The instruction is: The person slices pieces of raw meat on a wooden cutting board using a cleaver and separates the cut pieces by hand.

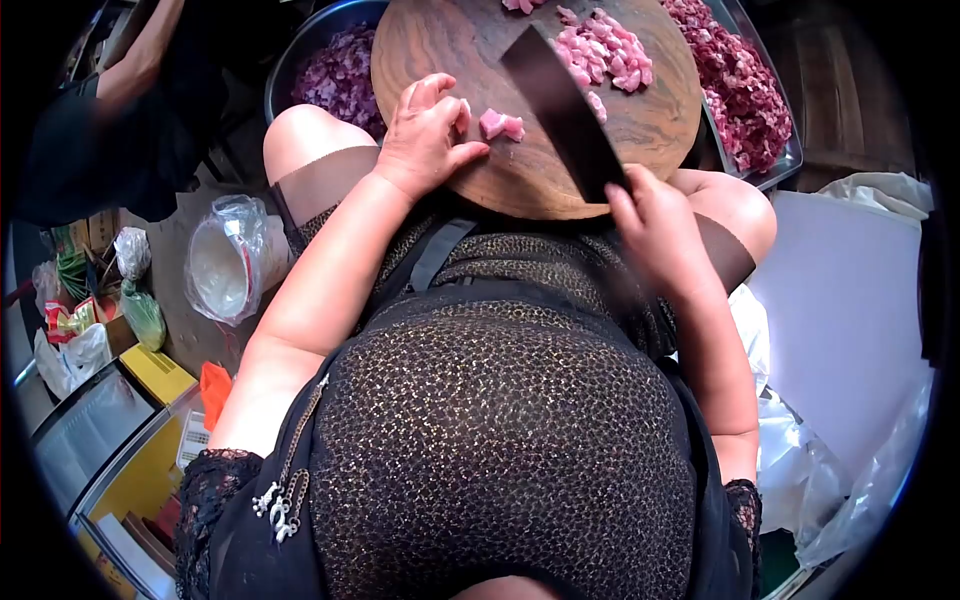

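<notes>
While the right hand clamps its fingers on a broad, flat-bladed cleaver, I see the left hand, thumb apart from curled fingers, just beside a glossy pink meat piece on the round wooden board; swirled grain leaves room toward its left rim, lumpy chunks heap beyond the blade.

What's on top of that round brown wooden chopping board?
On the round wooden board lie a small pink meat chunk beside the left hand and more pink meat pieces farther off. The wide dark cleaver in the right hand and the left hand hide whatever is beneath.
</notes>
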{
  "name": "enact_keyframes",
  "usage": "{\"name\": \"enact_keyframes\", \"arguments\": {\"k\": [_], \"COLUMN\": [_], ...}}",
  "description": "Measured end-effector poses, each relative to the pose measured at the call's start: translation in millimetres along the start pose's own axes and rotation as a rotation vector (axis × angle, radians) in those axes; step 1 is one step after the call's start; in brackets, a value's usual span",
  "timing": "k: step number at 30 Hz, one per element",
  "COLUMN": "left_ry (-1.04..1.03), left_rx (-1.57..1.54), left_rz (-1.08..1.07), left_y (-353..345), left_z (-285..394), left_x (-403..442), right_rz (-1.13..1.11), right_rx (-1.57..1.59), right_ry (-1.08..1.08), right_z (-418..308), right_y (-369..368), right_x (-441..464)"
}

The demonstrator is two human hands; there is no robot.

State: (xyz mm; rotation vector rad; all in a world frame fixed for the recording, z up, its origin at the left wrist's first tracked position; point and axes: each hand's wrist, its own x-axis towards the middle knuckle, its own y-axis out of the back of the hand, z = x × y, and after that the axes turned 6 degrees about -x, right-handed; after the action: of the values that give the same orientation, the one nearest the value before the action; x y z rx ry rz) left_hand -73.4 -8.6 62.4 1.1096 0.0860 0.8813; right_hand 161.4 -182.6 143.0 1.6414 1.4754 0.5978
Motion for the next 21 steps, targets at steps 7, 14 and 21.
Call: {"name": "enact_keyframes", "arguments": {"k": [7, 14, 21], "left_ry": [-0.131, -0.185, 0.081], "left_rx": [-0.325, -0.295, -0.53], "left_rz": [-0.08, 0.01, -0.124], "left_y": [-15, -31, -45], "left_z": [-14, -10, -8], "left_x": [4, 6, 6], "right_rz": [-0.089, -0.123, -0.094], "right_rx": [-0.233, -0.274, -0.315], "right_ry": [0.071, 0.161, 0.252], "right_z": [-34, -48, -68], "right_y": [-22, -27, -52], "right_x": [10, 29, 123]}}
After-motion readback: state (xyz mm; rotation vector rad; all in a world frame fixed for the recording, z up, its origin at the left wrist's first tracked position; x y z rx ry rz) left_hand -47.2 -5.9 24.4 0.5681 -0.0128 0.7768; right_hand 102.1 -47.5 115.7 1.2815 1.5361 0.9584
